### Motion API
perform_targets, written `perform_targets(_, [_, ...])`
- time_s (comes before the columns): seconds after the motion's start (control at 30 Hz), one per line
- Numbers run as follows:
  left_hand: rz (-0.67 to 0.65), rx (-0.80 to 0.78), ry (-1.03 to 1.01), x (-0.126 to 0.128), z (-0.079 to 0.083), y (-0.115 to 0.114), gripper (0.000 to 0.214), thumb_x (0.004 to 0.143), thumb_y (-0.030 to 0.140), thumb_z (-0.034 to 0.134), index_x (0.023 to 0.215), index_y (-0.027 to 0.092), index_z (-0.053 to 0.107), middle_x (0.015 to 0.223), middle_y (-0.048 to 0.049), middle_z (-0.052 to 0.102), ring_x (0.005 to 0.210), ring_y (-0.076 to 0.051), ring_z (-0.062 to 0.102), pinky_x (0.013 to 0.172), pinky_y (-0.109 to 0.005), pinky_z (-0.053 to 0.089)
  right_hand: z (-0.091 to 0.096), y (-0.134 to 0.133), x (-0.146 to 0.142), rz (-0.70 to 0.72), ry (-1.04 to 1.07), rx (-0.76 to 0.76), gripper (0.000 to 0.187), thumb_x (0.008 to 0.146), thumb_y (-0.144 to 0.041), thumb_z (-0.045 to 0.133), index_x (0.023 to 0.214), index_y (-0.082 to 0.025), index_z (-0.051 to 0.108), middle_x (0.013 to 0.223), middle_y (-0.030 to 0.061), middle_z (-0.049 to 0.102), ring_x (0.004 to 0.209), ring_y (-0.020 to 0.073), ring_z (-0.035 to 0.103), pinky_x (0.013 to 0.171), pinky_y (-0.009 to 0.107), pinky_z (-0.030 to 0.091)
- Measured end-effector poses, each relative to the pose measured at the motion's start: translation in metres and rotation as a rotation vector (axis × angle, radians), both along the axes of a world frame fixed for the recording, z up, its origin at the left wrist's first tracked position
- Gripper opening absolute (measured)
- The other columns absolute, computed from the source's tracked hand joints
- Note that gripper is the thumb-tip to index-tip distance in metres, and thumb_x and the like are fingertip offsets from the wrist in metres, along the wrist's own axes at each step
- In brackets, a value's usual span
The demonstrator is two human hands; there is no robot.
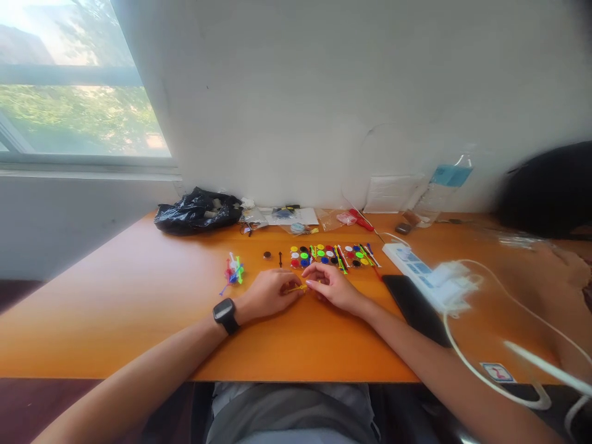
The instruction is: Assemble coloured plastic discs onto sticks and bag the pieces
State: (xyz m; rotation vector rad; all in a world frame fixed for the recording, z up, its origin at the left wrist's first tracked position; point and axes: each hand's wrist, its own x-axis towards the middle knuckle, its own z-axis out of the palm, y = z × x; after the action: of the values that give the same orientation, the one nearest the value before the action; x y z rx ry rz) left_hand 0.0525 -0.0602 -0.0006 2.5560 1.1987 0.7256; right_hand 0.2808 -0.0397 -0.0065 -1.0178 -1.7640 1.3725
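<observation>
A yellow plastic arrow pointer [296,288] is between my two hands, just above the table near its middle. My left hand [271,291], with a black watch at its wrist, pinches one end. The fingers of my right hand [335,287] are closed at the other end, with a bit of yellow showing among them. Beyond my hands lie rows of small coloured discs [321,253] with arrow pointers [341,260] between the groups. A black arrow [280,259] and a dark disc [267,254] lie apart from them. Left of my left hand is a pile of coloured arrows [234,270].
A black plastic bag [198,211] sits at the back left. Along the wall are plastic packets and a red-handled tool [361,220]. To the right lie a white power strip [416,271], a black phone [414,308] and a cable [467,364]. Another person's arm [555,296] rests far right.
</observation>
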Motion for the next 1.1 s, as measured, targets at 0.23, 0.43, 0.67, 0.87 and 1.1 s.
perform_targets(0.23, [-0.019, -0.006, -0.014, 0.0004, -0.0018, 0.0000, 0.017, 0.100, 0.036, 0.060, 0.092, 0.023, 0.067, 0.086, -0.0002, 0.073, 0.076, -0.015, 0.064, 0.068, -0.026, 0.041, -0.0044, 0.0011, -0.0022, -0.017, -0.015, -0.007, 0.024, 0.085, -0.037, 0.074, 0.098, -0.021, 0.062, 0.072, -0.0034, 0.059, 0.053, 0.0113, 0.053, 0.048, 0.024, 0.040])
perform_targets(0.43, [-0.015, -0.001, -0.036, 0.0008, -0.0035, 0.0008, 0.012, 0.098, 0.033, 0.062, 0.095, 0.023, 0.069, 0.088, -0.0015, 0.073, 0.079, -0.017, 0.065, 0.069, -0.027, 0.043, -0.0020, 0.0009, -0.0035, -0.021, -0.048, 0.066, 0.020, 0.085, -0.035, 0.073, 0.094, -0.021, 0.062, 0.071, -0.0022, 0.060, 0.058, 0.0132, 0.055, 0.052, 0.025, 0.043])
perform_targets(0.67, [-0.018, -0.004, -0.033, 0.0012, -0.0022, 0.0005, 0.013, 0.098, 0.033, 0.062, 0.093, 0.023, 0.068, 0.087, -0.0011, 0.073, 0.079, -0.016, 0.065, 0.069, -0.026, 0.043, -0.0028, 0.0022, -0.0029, -0.022, -0.138, 0.213, 0.011, 0.087, -0.030, 0.069, 0.090, -0.020, 0.067, 0.081, 0.0022, 0.066, 0.076, 0.0178, 0.061, 0.068, 0.029, 0.048])
perform_targets(0.87, [-0.015, -0.014, -0.031, 0.0013, -0.0005, -0.0001, 0.014, 0.098, 0.033, 0.061, 0.091, 0.022, 0.067, 0.087, -0.0012, 0.073, 0.078, -0.016, 0.065, 0.069, -0.026, 0.043, -0.0027, 0.0018, -0.0008, -0.013, -0.169, 0.259, 0.008, 0.090, -0.027, 0.066, 0.091, -0.019, 0.069, 0.087, 0.0041, 0.070, 0.083, 0.0193, 0.064, 0.076, 0.031, 0.049])
perform_targets(1.1, [-0.032, -0.039, -0.047, 0.0016, 0.0031, -0.0017, 0.011, 0.098, 0.030, 0.062, 0.095, 0.023, 0.069, 0.090, -0.0018, 0.074, 0.080, -0.016, 0.066, 0.071, -0.026, 0.044, 0.0006, -0.0006, -0.0009, -0.020, -0.183, 0.264, 0.010, 0.089, -0.028, 0.069, 0.086, -0.019, 0.070, 0.082, 0.0033, 0.070, 0.078, 0.0183, 0.062, 0.072, 0.029, 0.047])
